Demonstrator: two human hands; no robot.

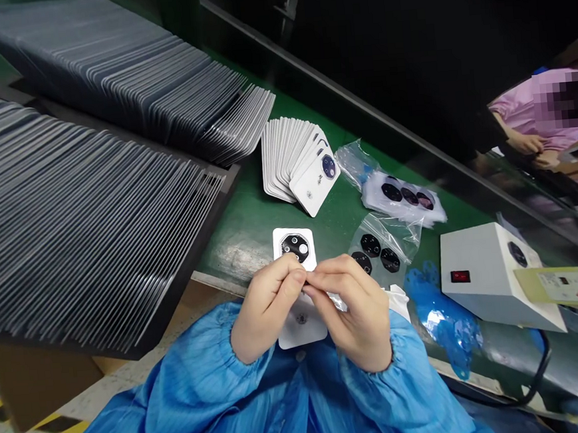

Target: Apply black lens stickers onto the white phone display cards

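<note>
The white panel (pixel 301 333) lies directly beneath both hands, its long axis running away from the person's body, with a black disc-shaped piece (pixel 296 244) at its far end. It sits at the near edge of the green benchtop (pixel 236 247), its near end apparently reaching past that edge. Neither hand is clearly nearer: the left hand (pixel 270 304) has thumb and forefinger pressed together, and the right hand (pixel 353 305) pinches so that the fingertips of both meet above the panel's middle; whether something small is between them cannot be told. Towards the left end, dark racks (pixel 185 263) hold dense rows of upright grey panels (pixel 93 212). Beyond the hands, white panels (pixel 316 184) lie fanned out. To the right, a clear bag (pixel 404 234) contains black discs (pixel 390 259), just short of a plastic-wrapped pack (pixel 436 213) showing three more.
</note>
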